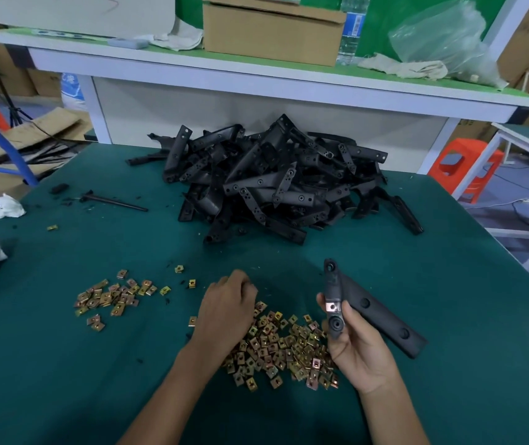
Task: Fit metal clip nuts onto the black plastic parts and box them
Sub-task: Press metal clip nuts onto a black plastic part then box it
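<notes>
Black plastic parts (266,178), brass-gold clip nuts (282,348), teal table mat (96,364), orange stool (468,168)

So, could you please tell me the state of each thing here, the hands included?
left hand, curled over the loose clip nuts; whether it pinches one is hidden.
right hand, grips the held black part.
held black part, raised, one fitted clip nut on it.
loose clip nuts, scattered in two heaps.
black parts pile, heaped, not boxed.
water bottle, upright.
</notes>
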Motion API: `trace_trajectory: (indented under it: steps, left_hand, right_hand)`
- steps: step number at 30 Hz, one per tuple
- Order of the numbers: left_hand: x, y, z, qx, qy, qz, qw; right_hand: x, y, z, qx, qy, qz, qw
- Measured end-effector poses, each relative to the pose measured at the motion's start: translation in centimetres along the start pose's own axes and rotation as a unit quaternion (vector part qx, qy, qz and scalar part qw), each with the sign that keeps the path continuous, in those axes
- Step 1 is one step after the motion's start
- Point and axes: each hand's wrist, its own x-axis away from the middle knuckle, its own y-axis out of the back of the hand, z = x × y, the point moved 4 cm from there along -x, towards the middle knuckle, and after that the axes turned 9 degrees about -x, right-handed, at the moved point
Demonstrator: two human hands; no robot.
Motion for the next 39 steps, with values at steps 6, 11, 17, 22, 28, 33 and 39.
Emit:
trace_trajectory:
  steps: [6, 11, 17, 22, 28, 33, 39]
  left_hand:
    - [0.6, -0.1, -0.7, 0.255, 0.083, 0.065, 0.961]
    - [1.1, -0.2, -0.2, 0.446, 0.143, 0.068, 0.881]
    - [1.6, -0.3, 0.3, 0.479, 0.139, 0.097, 0.861]
    - [1.6, -0.5, 0.4, 0.498, 0.154, 0.084, 0.849]
    - [1.7, -0.8, 0.6, 0.509, 0.136, 0.087, 0.846]
    - [1.9, -0.8, 0.4, 0.527, 0.147, 0.094, 0.831]
    - [2.1, -1.1, 0.4, 0.617, 0.207, 0.110, 0.751]
  right_hand:
    - [0.1, -0.3, -0.3, 0.026, -0.008, 0.005, 1.000]
    - [0.2, -0.3, -0.2, 0.026, -0.006, 0.003, 1.000]
    - [0.2, -0.2, -0.2, 0.021, -0.008, 0.002, 1.000]
    - [0.2, -0.1, -0.3, 0.027, -0.008, 0.001, 1.000]
    - [0.2, -0.1, -0.2, 0.025, -0.008, 0.000, 1.000]
    - [0.2, -0.2, -0.3, 0.019, -0.009, 0.000, 1.000]
    - [0.3, -0.3, -0.3, 0.013, -0.010, 0.002, 1.000]
